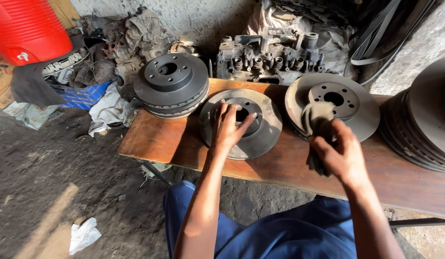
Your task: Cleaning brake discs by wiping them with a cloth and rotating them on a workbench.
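Note:
My left hand (229, 125) rests with spread fingers on the raised hub of a rusty grey brake disc (263, 136) lying flat on a wooden bench (157, 139). My right hand (338, 152) grips a dirty grey rag (316, 120) and holds it against the near edge of a second brake disc (359, 108) to the right. A third, darker disc (170, 84) sits on a stack at the bench's left end.
A tall stack of discs (424, 120) stands at the far right. Behind the bench lie a grimy engine part (268, 60) and heaped rags (136, 33). A red container (28, 26) sits top left. My blue trousers (280, 230) are below, dirt floor to the left.

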